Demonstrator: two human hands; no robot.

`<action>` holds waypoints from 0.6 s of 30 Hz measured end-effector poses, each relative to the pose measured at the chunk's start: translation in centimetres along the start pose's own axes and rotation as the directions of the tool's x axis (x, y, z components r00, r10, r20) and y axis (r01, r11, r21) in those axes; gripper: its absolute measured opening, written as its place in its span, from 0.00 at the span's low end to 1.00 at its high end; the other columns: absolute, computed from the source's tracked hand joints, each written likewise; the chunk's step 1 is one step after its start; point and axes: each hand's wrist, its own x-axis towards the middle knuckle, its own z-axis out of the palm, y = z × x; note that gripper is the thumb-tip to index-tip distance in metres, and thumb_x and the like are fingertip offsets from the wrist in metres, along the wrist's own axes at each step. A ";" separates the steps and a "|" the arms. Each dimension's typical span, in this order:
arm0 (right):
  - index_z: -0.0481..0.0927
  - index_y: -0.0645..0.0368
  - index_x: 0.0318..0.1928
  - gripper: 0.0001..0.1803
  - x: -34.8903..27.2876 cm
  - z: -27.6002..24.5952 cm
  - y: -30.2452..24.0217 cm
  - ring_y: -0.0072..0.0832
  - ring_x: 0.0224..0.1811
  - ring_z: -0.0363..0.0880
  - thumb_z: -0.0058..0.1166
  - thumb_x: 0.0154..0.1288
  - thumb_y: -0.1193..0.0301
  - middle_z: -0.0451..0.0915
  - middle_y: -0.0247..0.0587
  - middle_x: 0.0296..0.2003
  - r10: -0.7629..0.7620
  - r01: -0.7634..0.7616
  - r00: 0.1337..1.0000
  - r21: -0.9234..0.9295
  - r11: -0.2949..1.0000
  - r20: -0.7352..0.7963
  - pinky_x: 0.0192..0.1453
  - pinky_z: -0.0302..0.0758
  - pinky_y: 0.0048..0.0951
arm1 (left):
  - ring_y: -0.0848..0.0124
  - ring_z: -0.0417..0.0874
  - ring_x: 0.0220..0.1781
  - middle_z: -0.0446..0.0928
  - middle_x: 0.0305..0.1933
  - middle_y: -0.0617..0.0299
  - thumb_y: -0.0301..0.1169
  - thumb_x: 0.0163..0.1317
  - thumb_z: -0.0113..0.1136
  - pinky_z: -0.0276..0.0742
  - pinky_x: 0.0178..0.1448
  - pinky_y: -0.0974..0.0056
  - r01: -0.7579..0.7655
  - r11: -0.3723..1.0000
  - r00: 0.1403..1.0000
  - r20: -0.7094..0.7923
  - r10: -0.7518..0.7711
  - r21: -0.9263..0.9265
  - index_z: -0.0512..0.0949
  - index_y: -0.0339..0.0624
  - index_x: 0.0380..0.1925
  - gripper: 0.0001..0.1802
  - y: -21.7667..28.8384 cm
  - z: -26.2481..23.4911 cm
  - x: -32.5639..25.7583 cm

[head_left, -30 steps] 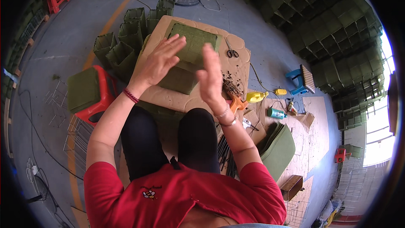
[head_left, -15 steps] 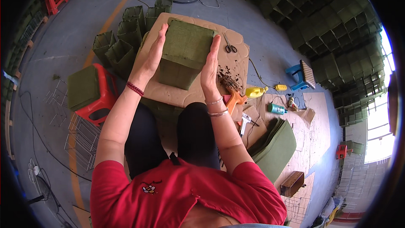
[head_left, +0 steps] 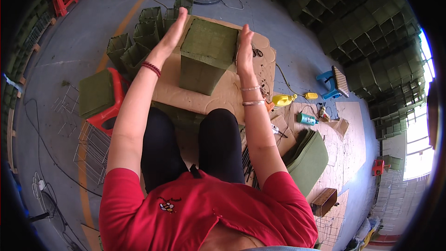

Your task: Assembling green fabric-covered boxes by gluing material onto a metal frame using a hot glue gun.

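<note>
A green fabric-covered box [head_left: 207,44], wider at its closed upper face and narrower below, stands on a cardboard-topped work surface [head_left: 174,86] in front of my knees. To its left is my left hand [head_left: 172,33], flat with fingers stretched and a gap between palm and box. My right hand [head_left: 245,50] is held upright along the right side, open, close to the box's edge; whether it touches cannot be told. Neither hand grips anything. Black-handled scissors [head_left: 257,52] lie just beyond my right hand, partly covered by it.
Several open green boxes [head_left: 146,32] stand behind left. A red stool [head_left: 104,120] bears green panels [head_left: 96,94]. On the right are a yellow bottle [head_left: 282,100], a green bottle [head_left: 306,119], a white glue gun [head_left: 275,129], stacked green sheets [head_left: 304,162] and a blue stool [head_left: 332,83].
Both palms, earlier against the box's sides, have spread outward. My right hand has moved right, now partly covering the scissors, and its forearm hides most of the orange tool. The box stays on the cardboard.
</note>
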 end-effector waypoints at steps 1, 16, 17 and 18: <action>0.41 0.64 0.72 0.41 0.7 1.4 0.5 0.30 0.77 0.33 0.20 0.74 0.44 0.38 0.43 0.75 0.015 -0.015 1.000 0.025 1.000 0.022 0.77 0.32 0.30 | 0.65 0.31 0.79 0.32 0.78 0.52 0.69 0.65 0.23 0.28 0.78 0.60 -0.043 0.997 0.998 0.038 0.045 -0.065 0.40 0.37 0.72 0.50 -3.3 -1.2 1.3; 0.49 0.64 0.71 0.40 2.9 -1.4 0.9 0.36 0.77 0.39 0.18 0.74 0.44 0.46 0.47 0.73 0.021 -0.028 0.996 -0.084 0.996 -0.086 0.77 0.37 0.33 | 0.64 0.28 0.79 0.33 0.78 0.54 0.68 0.65 0.18 0.25 0.78 0.57 -0.064 0.993 0.997 -0.033 0.068 0.103 0.41 0.40 0.72 0.49 -1.3 -2.3 1.5; 0.49 0.64 0.71 0.40 3.1 -1.1 0.1 0.36 0.77 0.39 0.18 0.74 0.44 0.46 0.47 0.73 0.022 -0.030 0.996 -0.083 0.996 -0.088 0.77 0.37 0.33 | 0.63 0.30 0.79 0.34 0.78 0.52 0.66 0.67 0.18 0.29 0.78 0.60 -0.127 0.973 0.991 -0.009 0.131 0.191 0.44 0.40 0.72 0.46 -0.8 -2.5 1.7; 0.55 0.66 0.68 0.39 3.9 -0.8 -0.8 0.39 0.75 0.44 0.19 0.74 0.44 0.52 0.52 0.70 -0.053 0.045 0.998 -0.205 0.978 -0.033 0.76 0.42 0.34 | 0.63 0.30 0.79 0.34 0.78 0.52 0.66 0.67 0.18 0.29 0.78 0.60 -0.125 0.974 0.992 -0.006 0.129 0.191 0.44 0.40 0.72 0.46 -0.8 -2.3 2.3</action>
